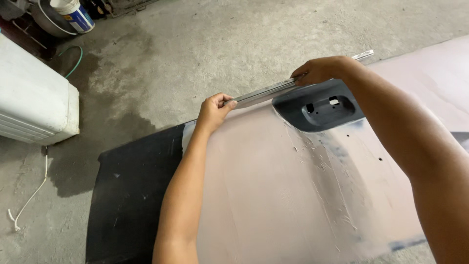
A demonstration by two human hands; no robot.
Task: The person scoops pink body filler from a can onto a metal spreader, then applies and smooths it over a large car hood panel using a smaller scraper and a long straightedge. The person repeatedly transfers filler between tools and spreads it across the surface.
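Observation:
A large car body panel [273,190] lies flat on the floor, mostly coated in pinkish filler, with a black bare part at its left end [132,195]. Near its far edge sits a dark grey recessed handle pocket [320,107] with small holes. A long thin metal straightedge [266,92] runs along the panel's far edge. My left hand [213,111] pinches its left end. My right hand [320,70] grips it further right, just above the pocket. The strip's right tip [364,54] sticks out past my right hand.
Stained concrete floor [205,44] surrounds the panel. A white appliance casing [34,98] stands at the left with a white cord [29,198] trailing below it. A white and blue bucket [73,13], a metal basin [49,22] and a green hose [75,61] are at the top left.

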